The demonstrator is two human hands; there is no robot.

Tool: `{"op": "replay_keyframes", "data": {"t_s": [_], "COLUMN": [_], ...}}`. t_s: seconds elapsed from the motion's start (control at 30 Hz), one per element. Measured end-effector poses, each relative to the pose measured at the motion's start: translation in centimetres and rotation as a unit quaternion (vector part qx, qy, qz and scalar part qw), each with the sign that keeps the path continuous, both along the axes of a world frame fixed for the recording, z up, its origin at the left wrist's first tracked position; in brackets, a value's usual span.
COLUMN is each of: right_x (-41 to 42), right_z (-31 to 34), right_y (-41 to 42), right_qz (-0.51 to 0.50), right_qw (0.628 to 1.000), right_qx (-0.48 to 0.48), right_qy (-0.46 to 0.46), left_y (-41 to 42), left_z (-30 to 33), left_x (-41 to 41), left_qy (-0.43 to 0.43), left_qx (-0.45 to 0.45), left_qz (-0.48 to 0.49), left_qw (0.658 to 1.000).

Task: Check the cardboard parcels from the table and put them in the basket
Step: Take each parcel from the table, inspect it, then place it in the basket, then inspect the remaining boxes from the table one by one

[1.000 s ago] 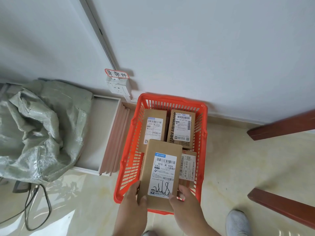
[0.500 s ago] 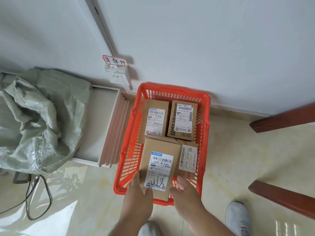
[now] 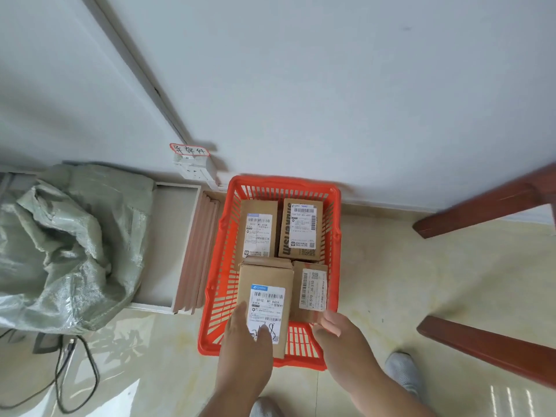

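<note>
An orange plastic basket (image 3: 216,284) stands on the floor by the wall and holds several brown cardboard parcels with white labels. The near-left parcel (image 3: 267,278) lies inside it, label up. My left hand (image 3: 245,356) grips that parcel's near end, thumb across the label. My right hand (image 3: 343,341) hovers over the basket's near right corner, fingers relaxed, holding nothing. Two parcels (image 3: 260,230) (image 3: 301,228) lie side by side at the far end, and another parcel (image 3: 311,290) lies at the near right.
A green woven sack (image 3: 66,245) slumps at the left beside a shallow white tray (image 3: 168,242) and a stack of slats (image 3: 198,254). A wall socket (image 3: 192,168) with a red-edged tag sits behind the basket. Dark wooden table legs (image 3: 484,353) stand right. Cables (image 3: 75,377) trail at lower left.
The parcel went down from above the basket into its near-left space. My right hand let go of it and moved off to the right; my left hand stays on it.
</note>
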State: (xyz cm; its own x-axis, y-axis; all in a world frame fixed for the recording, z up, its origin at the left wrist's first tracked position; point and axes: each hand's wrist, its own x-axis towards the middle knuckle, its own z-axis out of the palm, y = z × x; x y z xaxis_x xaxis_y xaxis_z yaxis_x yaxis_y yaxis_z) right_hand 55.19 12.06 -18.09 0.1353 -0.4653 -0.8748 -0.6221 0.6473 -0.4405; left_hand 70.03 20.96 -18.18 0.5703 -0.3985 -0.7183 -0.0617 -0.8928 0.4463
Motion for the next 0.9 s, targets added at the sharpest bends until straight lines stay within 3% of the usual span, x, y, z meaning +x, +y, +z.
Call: {"op": "replay_keyframes", "data": {"t_s": [0.23,0.5,0.63,0.9], "right_x": [-3.8,-14.7,-22.8,-43.2], "right_z": [15.8,33.0,36.7,37.9], "right_y": [-5.6,-8.0,-8.2,-14.8], "right_qz": [-0.069,-0.156,-0.189,-0.236], "right_qw": [0.996,0.974,0.966,0.952], "right_qx": [-0.042,-0.15,-0.17,-0.19], "right_qy": [-0.045,-0.062,-0.057,-0.041], "left_y": [-7.8,-12.5,-14.5,-20.4], "left_z": [13.5,30.5,34.5,37.2], "left_x": [-4.6,-13.6,-20.2,-38.3], "left_qy": [-0.002,0.02,0.034,0.043], "left_qx": [-0.068,-0.167,-0.192,-0.197], "left_qz": [-0.055,-0.142,-0.156,-0.145], "left_qw": [0.996,0.975,0.968,0.969]}}
